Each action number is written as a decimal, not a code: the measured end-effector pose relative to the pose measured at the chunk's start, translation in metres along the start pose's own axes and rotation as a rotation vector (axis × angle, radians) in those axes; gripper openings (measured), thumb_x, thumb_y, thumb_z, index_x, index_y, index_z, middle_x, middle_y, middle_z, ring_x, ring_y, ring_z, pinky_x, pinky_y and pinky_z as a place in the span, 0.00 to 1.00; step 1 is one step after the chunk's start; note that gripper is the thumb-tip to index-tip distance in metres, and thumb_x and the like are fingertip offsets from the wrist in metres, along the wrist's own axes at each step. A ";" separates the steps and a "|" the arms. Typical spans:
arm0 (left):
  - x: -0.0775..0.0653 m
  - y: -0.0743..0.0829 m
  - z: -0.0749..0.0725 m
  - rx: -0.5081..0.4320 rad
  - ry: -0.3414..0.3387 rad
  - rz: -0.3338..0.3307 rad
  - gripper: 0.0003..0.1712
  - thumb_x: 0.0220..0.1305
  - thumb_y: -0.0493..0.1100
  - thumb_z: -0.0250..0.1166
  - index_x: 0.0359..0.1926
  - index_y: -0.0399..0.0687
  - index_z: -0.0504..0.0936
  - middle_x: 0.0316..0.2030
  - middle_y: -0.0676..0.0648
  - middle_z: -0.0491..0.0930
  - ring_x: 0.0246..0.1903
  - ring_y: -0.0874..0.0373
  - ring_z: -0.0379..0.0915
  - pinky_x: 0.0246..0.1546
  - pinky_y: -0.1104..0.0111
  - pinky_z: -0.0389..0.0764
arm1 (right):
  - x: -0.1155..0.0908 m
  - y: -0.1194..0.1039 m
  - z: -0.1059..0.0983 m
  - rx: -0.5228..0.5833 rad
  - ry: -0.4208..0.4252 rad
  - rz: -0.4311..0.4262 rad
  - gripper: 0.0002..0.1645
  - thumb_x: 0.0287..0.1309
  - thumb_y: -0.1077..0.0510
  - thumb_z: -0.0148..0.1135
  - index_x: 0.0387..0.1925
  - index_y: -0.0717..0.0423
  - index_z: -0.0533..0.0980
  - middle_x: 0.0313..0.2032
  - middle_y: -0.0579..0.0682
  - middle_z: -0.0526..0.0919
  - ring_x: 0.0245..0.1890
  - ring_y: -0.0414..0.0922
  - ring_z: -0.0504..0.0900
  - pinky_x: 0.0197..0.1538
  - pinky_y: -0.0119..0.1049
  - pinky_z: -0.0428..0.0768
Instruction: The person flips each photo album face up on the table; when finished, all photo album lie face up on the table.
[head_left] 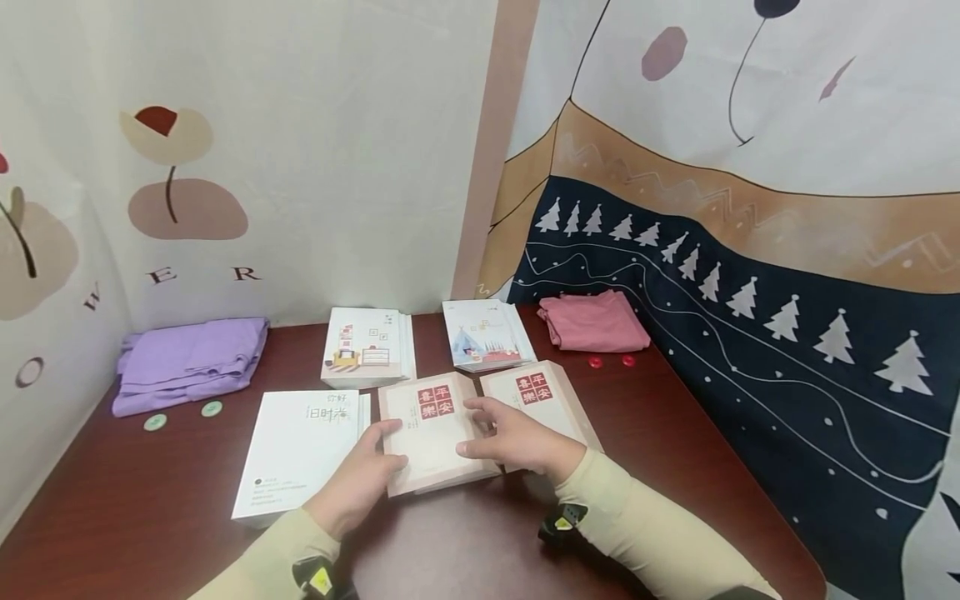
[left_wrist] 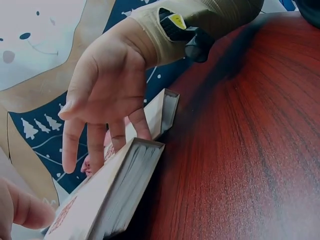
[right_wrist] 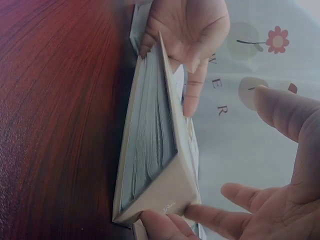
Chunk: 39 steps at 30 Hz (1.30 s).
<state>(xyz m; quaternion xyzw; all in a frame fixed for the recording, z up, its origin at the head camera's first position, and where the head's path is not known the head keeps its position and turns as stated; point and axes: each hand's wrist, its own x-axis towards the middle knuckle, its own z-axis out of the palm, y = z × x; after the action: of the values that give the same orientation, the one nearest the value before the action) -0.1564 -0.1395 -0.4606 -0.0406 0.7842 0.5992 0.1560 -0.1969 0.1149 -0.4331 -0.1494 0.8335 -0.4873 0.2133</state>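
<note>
Book between spread left hand and spread right hand could knock its three-o'clock twin if pushed unevenly

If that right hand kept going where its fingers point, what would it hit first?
Most likely the left beige book with red characters: the right hand is beside its right-hand edge, though contact is hard to judge.

the head view is bright, the wrist views dimmer, with sheen on the tabletop.
</note>
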 end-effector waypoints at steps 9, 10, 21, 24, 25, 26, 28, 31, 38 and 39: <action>-0.003 0.006 -0.003 -0.021 0.021 0.090 0.42 0.67 0.29 0.56 0.80 0.40 0.55 0.73 0.28 0.66 0.64 0.41 0.76 0.63 0.50 0.80 | 0.001 0.000 0.000 0.078 -0.008 -0.094 0.45 0.66 0.53 0.73 0.79 0.55 0.64 0.72 0.61 0.74 0.70 0.64 0.73 0.71 0.61 0.73; -0.004 0.009 -0.004 -0.027 0.022 0.099 0.42 0.66 0.29 0.55 0.80 0.40 0.55 0.75 0.28 0.64 0.66 0.40 0.74 0.65 0.50 0.79 | 0.001 0.000 0.001 0.088 -0.013 -0.095 0.45 0.66 0.53 0.72 0.79 0.55 0.63 0.72 0.61 0.75 0.70 0.64 0.74 0.70 0.60 0.74; -0.026 0.034 -0.008 -0.190 0.014 0.246 0.51 0.70 0.30 0.57 0.85 0.54 0.42 0.63 0.26 0.70 0.49 0.47 0.83 0.47 0.57 0.89 | 0.000 -0.008 0.002 0.270 -0.131 -0.101 0.43 0.73 0.57 0.65 0.82 0.53 0.58 0.75 0.65 0.68 0.70 0.61 0.75 0.61 0.60 0.83; -0.026 0.032 -0.008 -0.204 -0.048 0.354 0.47 0.74 0.32 0.56 0.85 0.51 0.42 0.65 0.25 0.69 0.54 0.42 0.82 0.52 0.62 0.87 | -0.002 -0.012 0.000 0.289 -0.161 -0.118 0.42 0.77 0.52 0.59 0.84 0.47 0.53 0.78 0.64 0.64 0.75 0.61 0.69 0.64 0.64 0.79; -0.026 0.031 -0.008 -0.203 -0.075 0.392 0.46 0.75 0.33 0.55 0.85 0.49 0.42 0.66 0.24 0.68 0.57 0.38 0.82 0.54 0.62 0.86 | -0.004 -0.014 0.000 0.295 -0.167 -0.125 0.42 0.78 0.50 0.57 0.85 0.45 0.51 0.78 0.63 0.63 0.76 0.60 0.67 0.65 0.65 0.78; -0.025 0.029 -0.008 -0.197 -0.101 0.427 0.45 0.76 0.33 0.53 0.85 0.48 0.42 0.67 0.23 0.68 0.58 0.35 0.80 0.55 0.62 0.85 | -0.005 -0.016 -0.001 0.299 -0.172 -0.134 0.43 0.79 0.48 0.55 0.85 0.43 0.48 0.79 0.64 0.63 0.77 0.60 0.65 0.66 0.65 0.77; -0.023 0.025 -0.007 -0.180 -0.155 0.478 0.42 0.78 0.34 0.51 0.85 0.47 0.42 0.70 0.23 0.66 0.62 0.29 0.76 0.59 0.61 0.82 | -0.008 -0.018 -0.001 0.336 -0.180 -0.152 0.45 0.79 0.45 0.54 0.86 0.39 0.44 0.79 0.65 0.60 0.78 0.61 0.64 0.66 0.66 0.76; -0.018 0.021 -0.006 -0.151 -0.234 0.484 0.41 0.79 0.37 0.49 0.85 0.49 0.41 0.73 0.25 0.64 0.68 0.26 0.69 0.65 0.55 0.76 | -0.011 -0.021 -0.001 0.410 -0.177 -0.168 0.49 0.78 0.45 0.56 0.86 0.35 0.40 0.79 0.68 0.57 0.75 0.63 0.68 0.64 0.65 0.79; -0.007 0.013 -0.002 0.012 -0.255 0.336 0.40 0.81 0.43 0.53 0.85 0.52 0.46 0.72 0.34 0.72 0.73 0.38 0.66 0.73 0.46 0.64 | -0.008 -0.017 0.006 0.160 -0.052 -0.140 0.48 0.66 0.58 0.69 0.82 0.45 0.59 0.75 0.60 0.68 0.63 0.51 0.78 0.63 0.45 0.81; -0.006 0.012 -0.002 0.034 -0.242 0.321 0.41 0.80 0.43 0.55 0.85 0.51 0.46 0.72 0.33 0.72 0.73 0.38 0.67 0.73 0.45 0.64 | -0.008 -0.014 0.006 0.078 -0.022 -0.134 0.46 0.64 0.59 0.69 0.80 0.47 0.63 0.72 0.58 0.72 0.63 0.49 0.78 0.66 0.44 0.78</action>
<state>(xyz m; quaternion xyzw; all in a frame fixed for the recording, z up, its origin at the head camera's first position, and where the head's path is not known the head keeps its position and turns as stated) -0.1544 -0.1387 -0.4471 0.1601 0.7662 0.6035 0.1523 -0.1865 0.1067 -0.4218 -0.2017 0.7996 -0.5309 0.1950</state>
